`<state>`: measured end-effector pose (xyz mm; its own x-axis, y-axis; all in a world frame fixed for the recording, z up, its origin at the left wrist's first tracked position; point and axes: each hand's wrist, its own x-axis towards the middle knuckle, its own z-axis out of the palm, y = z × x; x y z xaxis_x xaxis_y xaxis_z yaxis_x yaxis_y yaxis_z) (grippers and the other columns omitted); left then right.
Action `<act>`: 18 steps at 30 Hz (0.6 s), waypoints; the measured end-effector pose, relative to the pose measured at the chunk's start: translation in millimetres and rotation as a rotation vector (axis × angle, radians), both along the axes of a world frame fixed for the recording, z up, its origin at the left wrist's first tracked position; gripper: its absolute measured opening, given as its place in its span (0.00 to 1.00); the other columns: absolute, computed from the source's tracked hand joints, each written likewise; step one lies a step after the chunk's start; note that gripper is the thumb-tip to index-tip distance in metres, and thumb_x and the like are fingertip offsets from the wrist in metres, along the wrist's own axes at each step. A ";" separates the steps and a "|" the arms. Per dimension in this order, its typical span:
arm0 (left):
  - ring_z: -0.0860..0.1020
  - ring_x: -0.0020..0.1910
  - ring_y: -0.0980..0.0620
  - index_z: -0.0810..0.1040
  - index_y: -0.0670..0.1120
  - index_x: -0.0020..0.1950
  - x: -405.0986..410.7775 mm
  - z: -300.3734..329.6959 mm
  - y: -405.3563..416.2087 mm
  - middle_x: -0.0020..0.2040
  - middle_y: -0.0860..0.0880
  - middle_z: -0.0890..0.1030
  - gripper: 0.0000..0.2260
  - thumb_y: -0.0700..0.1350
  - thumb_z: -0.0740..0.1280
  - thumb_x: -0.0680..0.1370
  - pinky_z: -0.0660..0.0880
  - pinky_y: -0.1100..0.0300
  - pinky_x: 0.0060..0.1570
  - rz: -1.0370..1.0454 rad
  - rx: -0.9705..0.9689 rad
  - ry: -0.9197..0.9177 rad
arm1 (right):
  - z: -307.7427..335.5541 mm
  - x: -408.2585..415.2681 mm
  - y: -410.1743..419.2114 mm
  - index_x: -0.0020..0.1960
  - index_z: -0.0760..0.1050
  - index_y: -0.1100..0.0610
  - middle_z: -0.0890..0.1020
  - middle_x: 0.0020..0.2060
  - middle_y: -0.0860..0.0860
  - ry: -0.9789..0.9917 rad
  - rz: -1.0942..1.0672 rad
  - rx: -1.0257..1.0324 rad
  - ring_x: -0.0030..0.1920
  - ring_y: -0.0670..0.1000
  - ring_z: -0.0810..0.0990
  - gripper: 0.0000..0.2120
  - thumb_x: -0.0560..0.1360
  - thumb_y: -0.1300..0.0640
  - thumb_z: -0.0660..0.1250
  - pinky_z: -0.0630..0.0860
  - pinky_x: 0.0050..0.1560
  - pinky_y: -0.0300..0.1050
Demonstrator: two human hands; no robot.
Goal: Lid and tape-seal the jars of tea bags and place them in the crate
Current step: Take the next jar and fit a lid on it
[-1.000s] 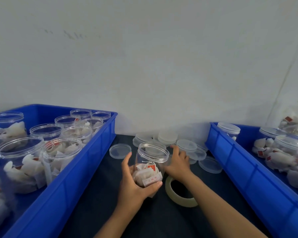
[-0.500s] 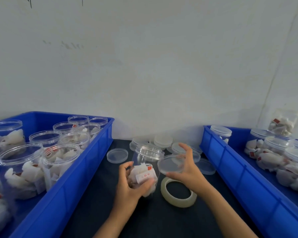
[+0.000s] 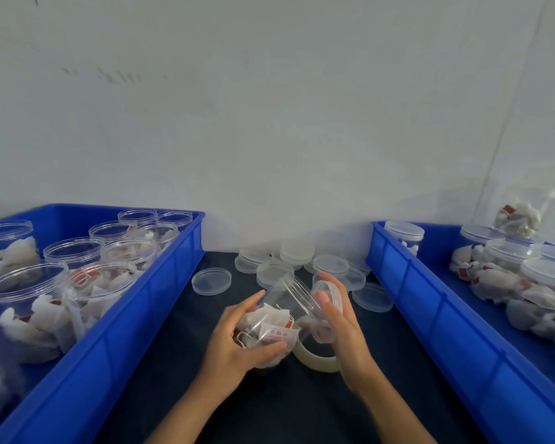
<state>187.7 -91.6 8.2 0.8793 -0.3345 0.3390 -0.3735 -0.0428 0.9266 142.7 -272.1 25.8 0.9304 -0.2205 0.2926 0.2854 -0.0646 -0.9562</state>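
A dark blue table covering (image 3: 180, 354) spreads under the hands, and a pale scuffed wall (image 3: 269, 123) rises beyond them.

1. A white tag (image 3: 277, 333) on a tea bag inside the jar (image 3: 281, 310) that the left hand (image 3: 237, 341) holds carries a short row of red printed characters; they are too blurred to read.
2. Red patches show on tea-bag tags in the left crate (image 3: 135, 318) and the right crate (image 3: 436, 315); no letters can be made out on them.
3. No brand, number or sign can be read elsewhere.
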 end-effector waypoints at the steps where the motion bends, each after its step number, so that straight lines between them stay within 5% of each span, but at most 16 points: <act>1: 0.79 0.56 0.57 0.73 0.60 0.64 -1.3 1.7 0.2 0.59 0.53 0.76 0.36 0.48 0.81 0.59 0.77 0.57 0.57 -0.013 0.014 -0.013 | 1.9 -0.1 2.0 0.66 0.66 0.32 0.75 0.59 0.37 -0.023 -0.034 -0.058 0.57 0.42 0.79 0.22 0.73 0.36 0.60 0.75 0.56 0.43; 3: 0.78 0.54 0.60 0.74 0.56 0.66 -4.2 4.6 -0.9 0.59 0.52 0.75 0.37 0.46 0.82 0.59 0.76 0.65 0.54 -0.048 0.037 -0.055 | 6.2 -0.9 2.7 0.69 0.64 0.32 0.70 0.61 0.39 -0.077 -0.075 -0.190 0.60 0.35 0.71 0.26 0.71 0.30 0.56 0.70 0.61 0.41; 8: 0.78 0.53 0.63 0.73 0.52 0.68 -4.5 7.5 -4.7 0.59 0.49 0.74 0.38 0.40 0.82 0.60 0.73 0.72 0.50 -0.126 0.068 -0.083 | 10.7 -2.6 -2.4 0.69 0.63 0.31 0.69 0.59 0.41 -0.126 -0.057 -0.380 0.61 0.35 0.68 0.28 0.70 0.32 0.59 0.68 0.61 0.36; 12: 0.76 0.56 0.64 0.67 0.59 0.71 -4.5 -3.4 -5.8 0.63 0.54 0.71 0.47 0.45 0.84 0.56 0.74 0.71 0.49 -0.110 0.009 -0.049 | 8.8 -1.4 -0.5 0.68 0.67 0.33 0.71 0.58 0.43 -0.154 -0.096 -0.353 0.59 0.35 0.71 0.22 0.74 0.40 0.62 0.69 0.55 0.28; 15: 0.79 0.55 0.60 0.56 0.63 0.74 -4.7 -13.7 -9.7 0.61 0.57 0.75 0.58 0.51 0.85 0.50 0.78 0.65 0.47 -0.110 -0.163 0.213 | 0.7 0.7 3.6 0.66 0.68 0.34 0.71 0.56 0.45 -0.150 -0.171 -0.256 0.56 0.37 0.73 0.19 0.77 0.45 0.64 0.72 0.59 0.37; 18: 0.82 0.53 0.57 0.61 0.64 0.71 3.2 -17.3 -10.1 0.55 0.57 0.82 0.47 0.52 0.82 0.58 0.79 0.64 0.43 -0.092 -0.249 0.257 | -6.0 -0.5 15.8 0.68 0.65 0.33 0.69 0.58 0.42 -0.068 -0.172 -0.120 0.53 0.35 0.75 0.22 0.74 0.42 0.60 0.76 0.52 0.34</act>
<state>190.9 -101.7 -9.0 0.9164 -0.3512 0.1917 -0.1186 0.2193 0.9684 142.2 -256.3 19.8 0.8593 -0.3338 0.3874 0.3243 -0.2301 -0.9175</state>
